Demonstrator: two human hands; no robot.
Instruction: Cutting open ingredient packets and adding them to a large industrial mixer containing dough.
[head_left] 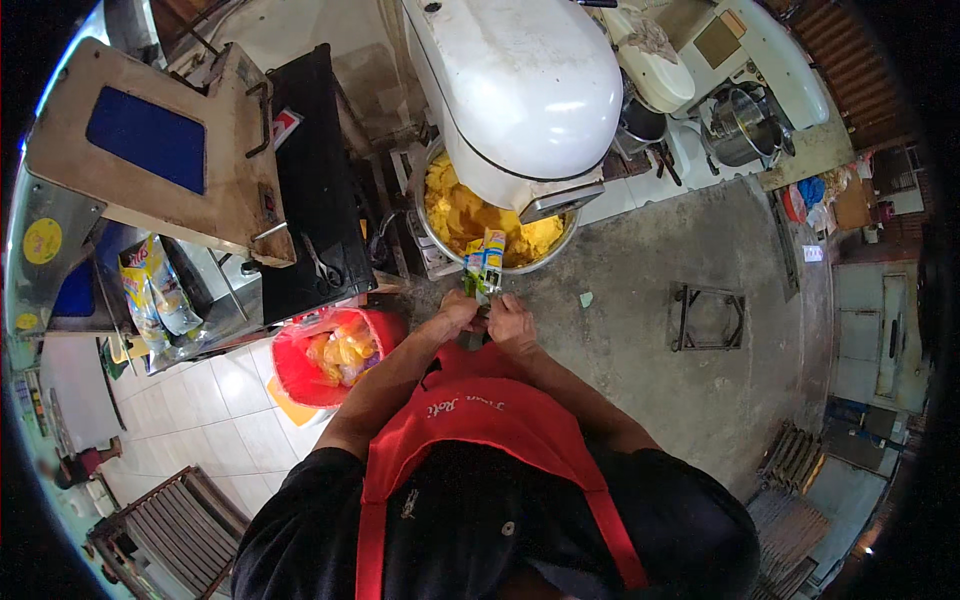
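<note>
Grey floor (640,330) to the right of the black table (318,190), white tiles (215,400) and slatted rack (178,540) on its near side.

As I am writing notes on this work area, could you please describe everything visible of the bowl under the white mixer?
The bowl is round, wide and silver-coloured, apparently metal, with a plain, shiny rim. It stands upright, open side up, and holds a lumpy yellow mixture with a browner, wetter-looking patch. The white mixer overhangs it and hides its far part. Colourful packaging overlaps its near rim in this view; whether they touch cannot be told.
</note>
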